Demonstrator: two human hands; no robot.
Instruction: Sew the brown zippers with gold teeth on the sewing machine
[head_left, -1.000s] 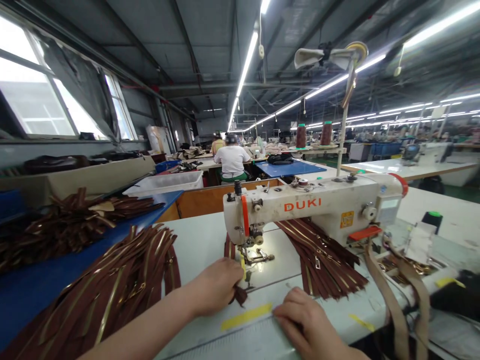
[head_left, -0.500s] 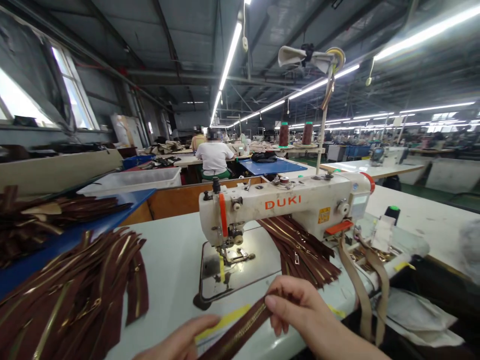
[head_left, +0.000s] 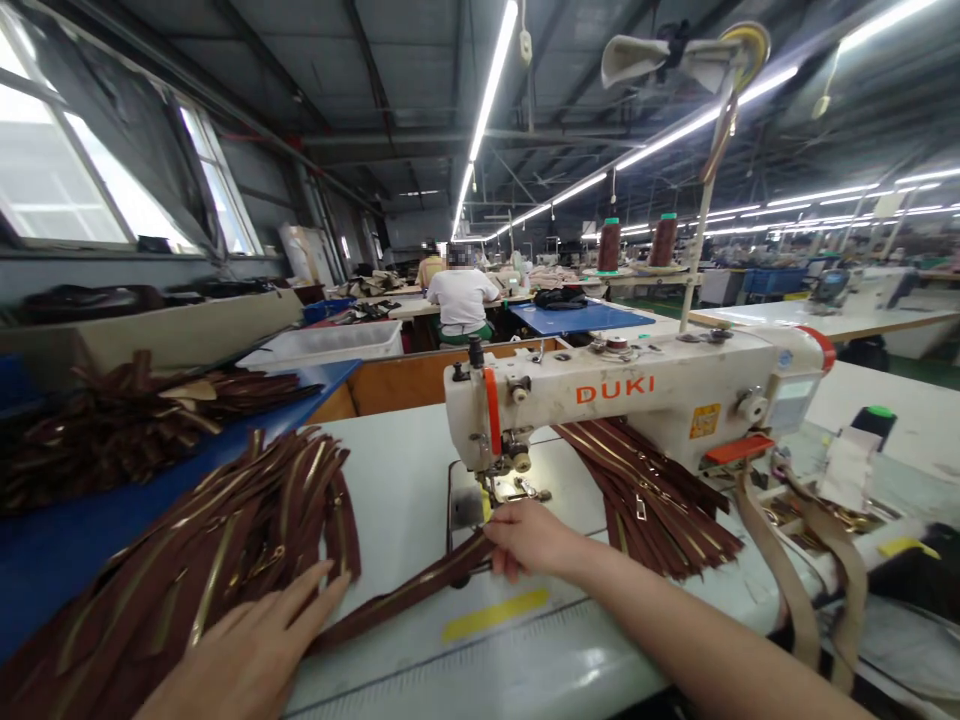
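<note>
The right hand [head_left: 529, 540] has moved up from the near edge of the pale counter [head_left: 390, 480] to the machine, its fingers [head_left: 517, 560] now clenched on one end of a long dark-brown zipper with brass teeth [head_left: 409, 590]. That end sits just beside the metal presser foot [head_left: 517, 490] of the cream DUKI industrial sewing machine [head_left: 637, 400], and the rest slants back across the counter toward the left hand [head_left: 247, 650]. The left hand has let go and lies open, fingers spread, on a heap of matching brown zippers [head_left: 247, 530]. Another bunch of brown zippers [head_left: 652, 500] stays draped behind the needle area
</note>
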